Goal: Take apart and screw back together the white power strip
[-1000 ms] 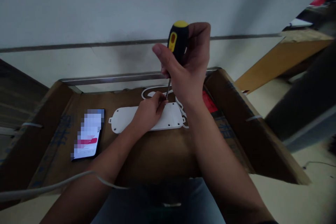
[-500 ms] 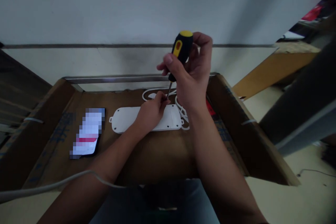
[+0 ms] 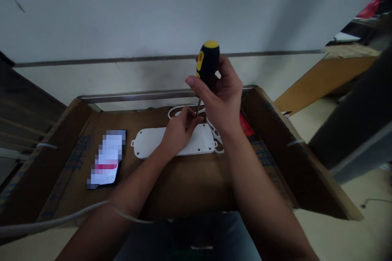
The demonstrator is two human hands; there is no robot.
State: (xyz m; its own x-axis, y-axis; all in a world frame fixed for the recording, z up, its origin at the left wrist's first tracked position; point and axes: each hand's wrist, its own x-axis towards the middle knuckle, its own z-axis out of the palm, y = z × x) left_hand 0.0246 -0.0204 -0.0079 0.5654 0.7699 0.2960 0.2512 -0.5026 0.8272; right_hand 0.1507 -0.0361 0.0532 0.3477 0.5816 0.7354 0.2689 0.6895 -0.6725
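A white power strip [image 3: 150, 140] lies face down, with screw holes along its edges. My left hand [image 3: 179, 132] rests across its middle, thumb and fingers pinched around the lower end of a screwdriver's thin shaft. The screwdriver [image 3: 210, 63] stands nearly upright, its chunky handle black and yellow. My right hand [image 3: 226, 96] grips that handle from the right, with the thumb along the near side. The screwdriver's tip is hidden at my left fingertips, by the strip's far edge; whether a screw is there I cannot tell. A white cord [image 3: 171, 111] loops behind the strip.
A phone [image 3: 107, 159] with a lit, blurred screen lies to the left on the cardboard-lined surface [image 3: 190, 183]. Raised cardboard sides [image 3: 275, 151] flank the work, and a metal rail [image 3: 137, 97] runs behind. Something red [image 3: 246, 124] lies beyond my right wrist. A pale cable [image 3: 76, 210] crosses my left forearm.
My right hand has shifted its hold on the screwdriver handle, its fingers now lower and closer round it. My left hand keeps its pinch. The whole view has shifted slightly.
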